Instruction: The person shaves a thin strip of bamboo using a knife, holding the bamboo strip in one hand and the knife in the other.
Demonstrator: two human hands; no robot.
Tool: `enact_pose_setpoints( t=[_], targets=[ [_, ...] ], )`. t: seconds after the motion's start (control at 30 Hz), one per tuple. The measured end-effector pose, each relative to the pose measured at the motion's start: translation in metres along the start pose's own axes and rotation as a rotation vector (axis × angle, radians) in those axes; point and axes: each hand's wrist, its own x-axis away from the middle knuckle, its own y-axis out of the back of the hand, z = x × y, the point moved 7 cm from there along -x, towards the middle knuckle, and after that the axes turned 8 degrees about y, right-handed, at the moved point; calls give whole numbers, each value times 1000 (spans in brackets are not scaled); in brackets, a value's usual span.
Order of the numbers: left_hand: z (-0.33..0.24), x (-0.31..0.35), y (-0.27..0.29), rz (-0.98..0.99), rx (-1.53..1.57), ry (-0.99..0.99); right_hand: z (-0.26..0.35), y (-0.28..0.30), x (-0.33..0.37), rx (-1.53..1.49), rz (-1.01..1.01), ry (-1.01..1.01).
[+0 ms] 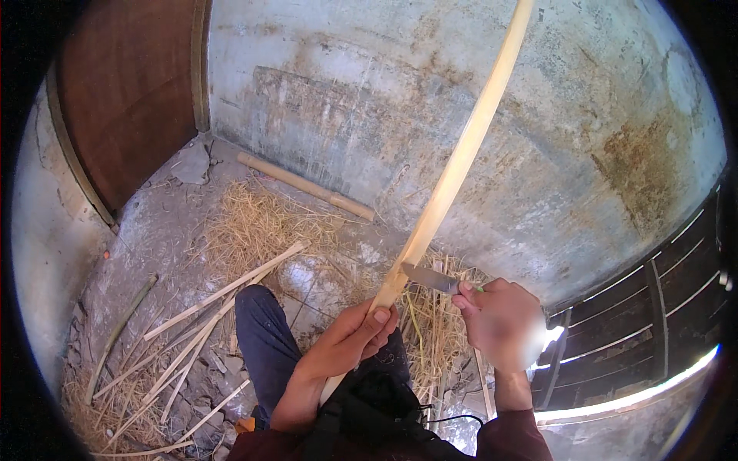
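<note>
My left hand (350,342) is wrapped round a long, pale bamboo strip (453,169) near its lower end. The strip slants from my lap up to the top edge of the view. In my right hand (503,319), partly blurred, is a knife (433,278) whose blade points left. Its tip touches or almost touches the strip's right edge, just above my left hand. Most of the knife's handle is hidden by my fingers.
Straw-like shavings (257,227) are heaped on the floor, with more below the knife. Several split strips (204,326) lie at the left by a green stick (123,330). A bamboo pole (307,187) rests along the stained wall (346,100). A brown door (131,92) stands at far left.
</note>
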Motion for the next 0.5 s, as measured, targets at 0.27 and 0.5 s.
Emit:
enact_pose_setpoints(
  t=[0.27,0.5],
  targets=[
    [-6,-1,-2,-45,24,-15,-1,-1,-2,55,-20,59],
    [-1,-1,0,-11,37,-1,-1,2,-3,107,-35,89]
  ],
)
